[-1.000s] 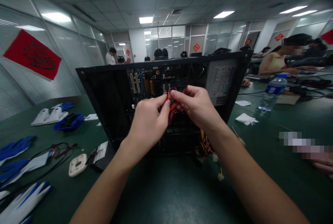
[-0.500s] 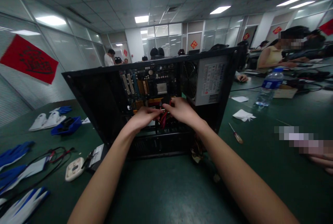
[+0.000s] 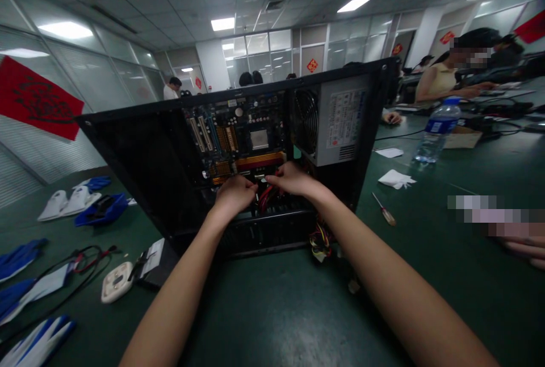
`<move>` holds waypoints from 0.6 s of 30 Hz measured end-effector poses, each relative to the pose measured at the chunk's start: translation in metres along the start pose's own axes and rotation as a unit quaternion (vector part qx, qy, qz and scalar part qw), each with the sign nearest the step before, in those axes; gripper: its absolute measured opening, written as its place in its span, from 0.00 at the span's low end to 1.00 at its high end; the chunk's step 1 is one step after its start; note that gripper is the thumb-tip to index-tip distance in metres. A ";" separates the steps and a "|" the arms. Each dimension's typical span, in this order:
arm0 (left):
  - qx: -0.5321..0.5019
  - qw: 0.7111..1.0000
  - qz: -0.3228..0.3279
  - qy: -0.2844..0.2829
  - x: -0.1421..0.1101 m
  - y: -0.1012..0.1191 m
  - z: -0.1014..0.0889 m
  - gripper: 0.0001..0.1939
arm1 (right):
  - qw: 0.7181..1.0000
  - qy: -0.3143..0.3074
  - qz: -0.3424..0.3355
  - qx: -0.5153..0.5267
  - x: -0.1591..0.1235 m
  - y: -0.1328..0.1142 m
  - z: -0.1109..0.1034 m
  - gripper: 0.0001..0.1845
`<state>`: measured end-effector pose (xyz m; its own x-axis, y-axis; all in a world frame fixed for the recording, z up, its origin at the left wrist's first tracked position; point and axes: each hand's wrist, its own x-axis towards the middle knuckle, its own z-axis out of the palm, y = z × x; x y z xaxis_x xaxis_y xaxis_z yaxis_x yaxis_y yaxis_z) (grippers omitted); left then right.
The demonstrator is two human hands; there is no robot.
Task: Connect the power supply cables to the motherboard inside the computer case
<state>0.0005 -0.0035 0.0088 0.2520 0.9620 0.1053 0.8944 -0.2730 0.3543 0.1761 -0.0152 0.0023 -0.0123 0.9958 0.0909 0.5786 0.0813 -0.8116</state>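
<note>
An open black computer case (image 3: 140,162) stands on the table with its inside facing me. The motherboard (image 3: 234,128) is at the back, and the power supply (image 3: 336,128) with its fan sits at the upper right. Below the board, my right hand (image 3: 293,178) has thumb and fingers closed on a bundle of red cables (image 3: 265,196). My left hand (image 3: 235,192) is just left of the cables, its fingertips pinched; what they hold is hidden. More coloured power leads (image 3: 320,241) hang at the case's lower right.
A screwdriver (image 3: 384,209), crumpled tissue (image 3: 396,179) and water bottle (image 3: 438,130) stand or lie on the right. Leftward are gloves (image 3: 42,344), a blue tray (image 3: 100,209), a white round-cornered object (image 3: 117,282) and cables (image 3: 87,259). Another person's hand (image 3: 523,242) is at the right edge.
Both hands stay inside the case near the red cables. My left hand has drawn slightly away from them, its fingers more curled. The view has shifted a little.
</note>
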 end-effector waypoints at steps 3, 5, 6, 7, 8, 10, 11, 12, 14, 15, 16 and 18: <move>0.023 1.000 -0.003 0.007 -0.003 0.006 -0.002 0.17 | 1.000 0.001 -0.007 0.004 0.002 0.002 0.001 0.17; 0.046 0.999 -0.008 0.025 -0.005 0.010 -0.003 0.16 | 1.000 0.000 -0.011 0.010 0.004 0.004 0.002 0.16; 0.056 0.998 -0.010 0.033 -0.006 0.012 -0.004 0.16 | 1.000 0.000 -0.012 0.013 0.005 0.005 0.002 0.16; 0.063 0.997 -0.010 0.039 -0.006 0.013 -0.004 0.16 | 1.000 0.000 -0.012 0.016 0.005 0.005 0.002 0.17; 0.068 0.997 -0.010 0.042 -0.006 0.014 -0.005 0.17 | 1.000 0.001 -0.012 0.019 0.005 0.004 0.002 0.17; 0.071 0.996 -0.010 0.045 -0.006 0.015 -0.006 0.17 | 1.000 0.001 -0.011 0.022 0.004 0.002 0.001 0.18; 0.074 0.996 -0.012 0.050 -0.006 0.015 -0.007 0.17 | 1.000 0.002 -0.011 0.023 0.003 0.001 0.001 0.18; 0.079 0.995 -0.015 0.057 -0.006 0.015 -0.007 0.17 | 1.000 0.001 -0.011 0.023 0.002 0.000 0.000 0.19; 0.091 0.993 -0.018 0.067 -0.006 0.014 -0.007 0.17 | 1.000 -0.002 -0.012 0.021 0.001 -0.002 -0.001 0.18; 0.095 0.993 -0.017 0.068 -0.005 0.013 -0.007 0.17 | 1.000 -0.004 -0.012 0.018 0.001 -0.002 -0.001 0.18; 0.096 0.993 -0.018 0.065 -0.005 0.014 -0.006 0.17 | 1.000 -0.006 -0.013 0.011 0.001 -0.001 0.000 0.18; 0.091 0.994 -0.019 0.051 -0.005 0.015 -0.004 0.17 | 1.000 -0.009 -0.017 -0.014 0.003 0.001 0.001 0.18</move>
<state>0.0109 -0.0126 0.0171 0.1865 0.9633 0.1929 0.9571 -0.2225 0.1858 0.1758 -0.0124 0.0015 -0.0469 0.9930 0.1084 0.6001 0.1147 -0.7916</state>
